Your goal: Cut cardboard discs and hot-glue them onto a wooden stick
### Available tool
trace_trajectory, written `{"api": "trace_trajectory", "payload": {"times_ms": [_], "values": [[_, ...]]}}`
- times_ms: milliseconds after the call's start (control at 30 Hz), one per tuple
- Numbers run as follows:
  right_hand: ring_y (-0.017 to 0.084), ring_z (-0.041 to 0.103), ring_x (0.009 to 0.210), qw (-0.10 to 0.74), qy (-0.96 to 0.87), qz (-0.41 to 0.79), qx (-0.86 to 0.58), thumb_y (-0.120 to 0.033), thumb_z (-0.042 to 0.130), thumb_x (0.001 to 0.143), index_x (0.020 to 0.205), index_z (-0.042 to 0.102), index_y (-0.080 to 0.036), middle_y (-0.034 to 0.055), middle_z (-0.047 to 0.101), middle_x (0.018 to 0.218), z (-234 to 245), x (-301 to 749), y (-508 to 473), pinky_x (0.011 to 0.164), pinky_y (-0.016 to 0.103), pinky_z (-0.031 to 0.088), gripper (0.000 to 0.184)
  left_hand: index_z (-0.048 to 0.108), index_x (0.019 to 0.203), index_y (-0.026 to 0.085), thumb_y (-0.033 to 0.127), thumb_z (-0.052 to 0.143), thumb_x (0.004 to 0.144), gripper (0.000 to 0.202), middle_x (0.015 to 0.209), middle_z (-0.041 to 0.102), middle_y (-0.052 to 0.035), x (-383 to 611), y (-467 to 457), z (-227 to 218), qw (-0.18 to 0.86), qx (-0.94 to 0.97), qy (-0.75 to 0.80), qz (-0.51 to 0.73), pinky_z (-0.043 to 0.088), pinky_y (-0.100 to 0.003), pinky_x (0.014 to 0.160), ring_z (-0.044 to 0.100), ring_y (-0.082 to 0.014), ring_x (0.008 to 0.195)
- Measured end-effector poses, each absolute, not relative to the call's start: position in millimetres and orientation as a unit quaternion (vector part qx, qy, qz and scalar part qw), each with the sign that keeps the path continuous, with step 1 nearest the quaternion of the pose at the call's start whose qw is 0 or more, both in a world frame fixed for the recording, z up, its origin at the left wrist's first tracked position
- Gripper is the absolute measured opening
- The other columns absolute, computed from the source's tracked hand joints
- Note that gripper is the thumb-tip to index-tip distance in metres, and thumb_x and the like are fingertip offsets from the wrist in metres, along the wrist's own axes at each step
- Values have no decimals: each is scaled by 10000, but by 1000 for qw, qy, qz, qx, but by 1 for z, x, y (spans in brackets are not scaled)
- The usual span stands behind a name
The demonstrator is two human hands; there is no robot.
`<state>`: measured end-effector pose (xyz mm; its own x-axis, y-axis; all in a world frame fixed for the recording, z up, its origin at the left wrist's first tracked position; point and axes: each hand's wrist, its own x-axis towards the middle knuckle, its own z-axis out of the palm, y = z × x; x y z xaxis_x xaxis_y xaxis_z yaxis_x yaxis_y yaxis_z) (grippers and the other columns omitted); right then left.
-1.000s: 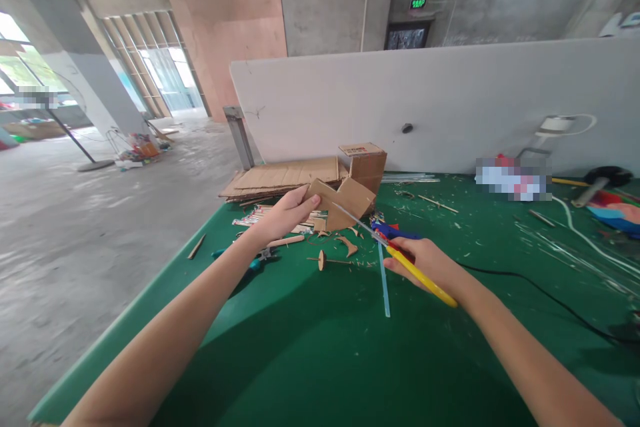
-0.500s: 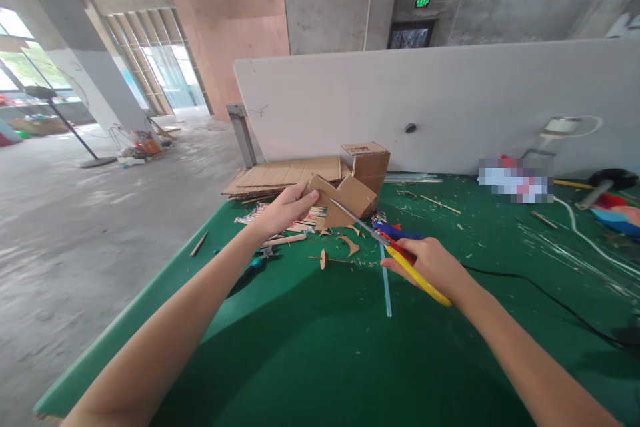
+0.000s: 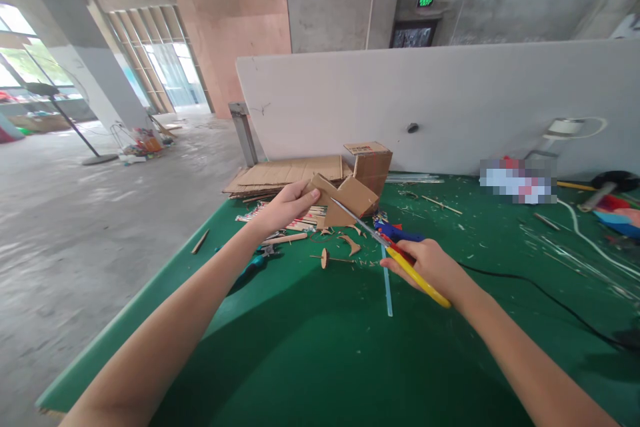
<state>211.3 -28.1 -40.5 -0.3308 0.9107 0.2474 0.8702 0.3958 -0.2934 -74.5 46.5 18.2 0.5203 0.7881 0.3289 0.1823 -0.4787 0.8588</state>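
Note:
My left hand [image 3: 286, 205] is closed on the left edge of a notched cardboard piece [image 3: 350, 200], holding it up over the green table [image 3: 320, 347]. My right hand [image 3: 430, 265] grips yellow-handled scissors [image 3: 395, 255], whose blades reach up-left into the cardboard piece. Small cardboard offcuts [image 3: 349, 243] and a little wooden disc on a stick [image 3: 325, 258] lie on the table below.
A stack of flat cardboard sheets [image 3: 285, 175] and a small cardboard box [image 3: 371, 161] stand behind. A blue glue gun [image 3: 400, 233], a clear glue stick [image 3: 388, 283], teal pliers [image 3: 255, 260] and a black cable [image 3: 540, 293] lie nearby. A white partition [image 3: 450, 100] backs the table.
Both hands, the cardboard piece and the scissors have kept almost the same pose; the view has shifted slightly.

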Motion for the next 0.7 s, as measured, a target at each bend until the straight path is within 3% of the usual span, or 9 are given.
{"api": "trace_trajectory", "payload": {"times_ms": [300,533,700], "values": [[142,464,448,188,-809,113,-545,-574,507,791,694,574,-209,18,559,536,-43,207,-27,478,275,327,383,424,701,169,468,545,831,348,572,252,62,-73,48,16,421,740,310,423,143,-224,443,225,-56,475],[156,552,570,223,-794,203,-528,-517,574,772,815,538,-217,35,630,708,-45,204,-30,526,259,389,305,354,611,173,424,653,757,416,528,217,83,-62,46,13,466,649,281,532,155,-210,425,200,-33,438],[157,546,587,218,-795,212,-525,-509,571,783,858,526,-214,38,624,739,-37,207,-33,532,263,391,307,303,625,193,403,632,781,421,495,206,93,-66,53,16,472,542,275,639,152,-199,387,202,-33,401]]}}
